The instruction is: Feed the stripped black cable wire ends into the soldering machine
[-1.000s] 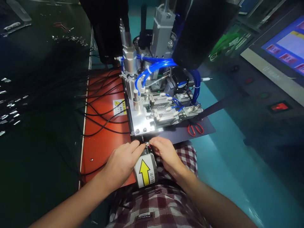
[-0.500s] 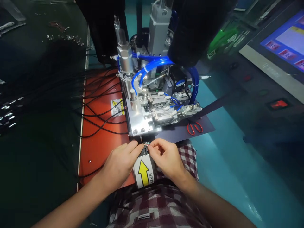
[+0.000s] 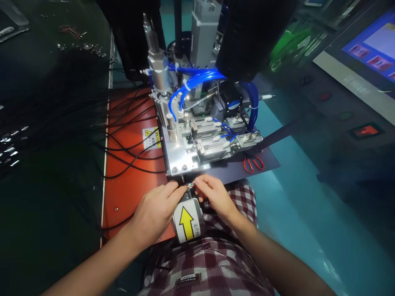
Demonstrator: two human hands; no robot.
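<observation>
In front of the machine, my left hand (image 3: 157, 209) is closed, with thumb and forefinger pinching a small shiny cable end (image 3: 190, 186). From the other side my right hand (image 3: 216, 197) pinches the thin coloured wires at that end, a reddish strand among them. Fingertips hide much of the piece. Both hands are over a narrow dark track (image 3: 187, 195), just above a white label with a yellow arrow (image 3: 186, 222). Right behind the fingers is the front edge of a silver metal plate (image 3: 179, 158).
Black cables (image 3: 132, 162) cross the orange-red board (image 3: 126, 201) on the left. Blue air tubes (image 3: 203, 78) arch over the machine's cylinders. Red-handled scissors (image 3: 253, 164) lie on the dark plate to the right. A screen panel (image 3: 370, 61) stands at the upper right.
My right hand has shifted slightly up and its fingers have straightened a little at the wires. The left hand keeps almost the same place. The view has turned slightly.
</observation>
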